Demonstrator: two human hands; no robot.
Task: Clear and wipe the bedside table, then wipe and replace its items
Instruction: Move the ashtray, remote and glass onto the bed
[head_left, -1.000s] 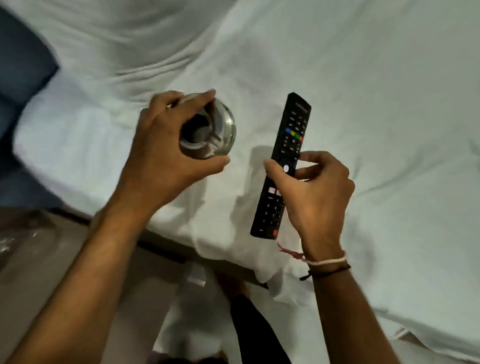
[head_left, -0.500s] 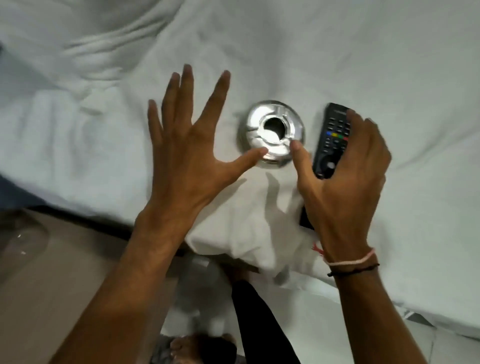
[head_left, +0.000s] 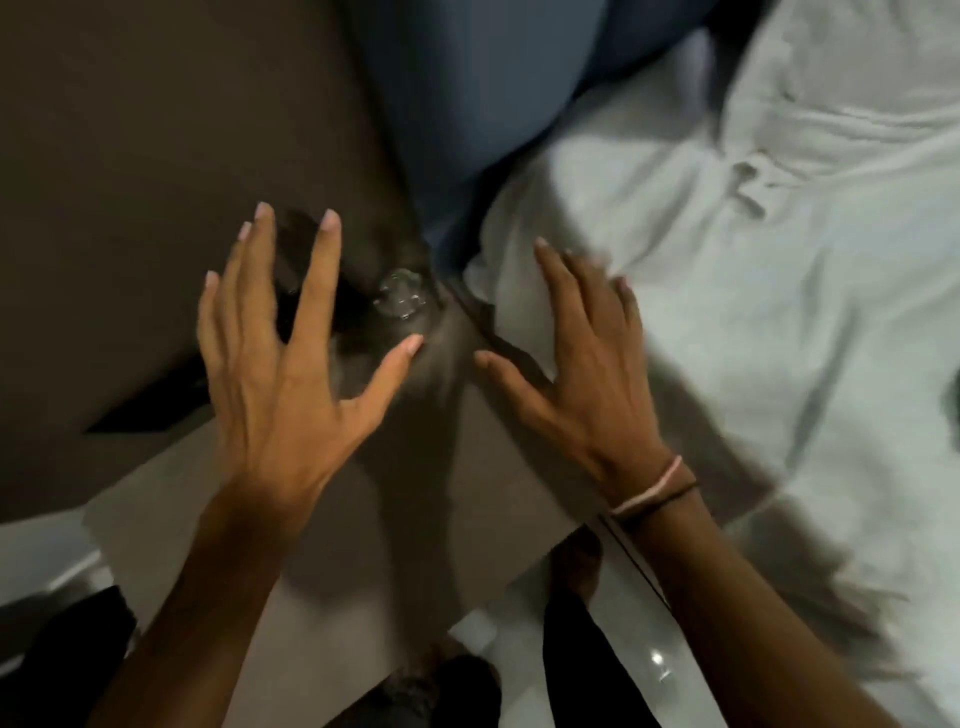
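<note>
The view is blurred by motion. The tan bedside table (head_left: 415, 483) lies below both hands. My left hand (head_left: 291, 364) hovers over its back part with fingers spread and nothing in it. Just past its thumb sits a small clear glass object (head_left: 402, 300); a dark object (head_left: 298, 288) shows between its fingers, too blurred to name. My right hand (head_left: 582, 374) is open over the table's right edge, its fingertips at the white bedsheet (head_left: 753, 312). The ashtray and remote are out of view.
A dark brown wall panel (head_left: 130, 156) rises behind the table. A blue padded headboard (head_left: 478, 104) stands at the top middle. Glossy white floor (head_left: 634, 670) and my dark-trousered legs show at the bottom.
The view has swung left from the bed to the bedside table. Both hands left the ashtray and remote on the sheet and now hover open over the table.
</note>
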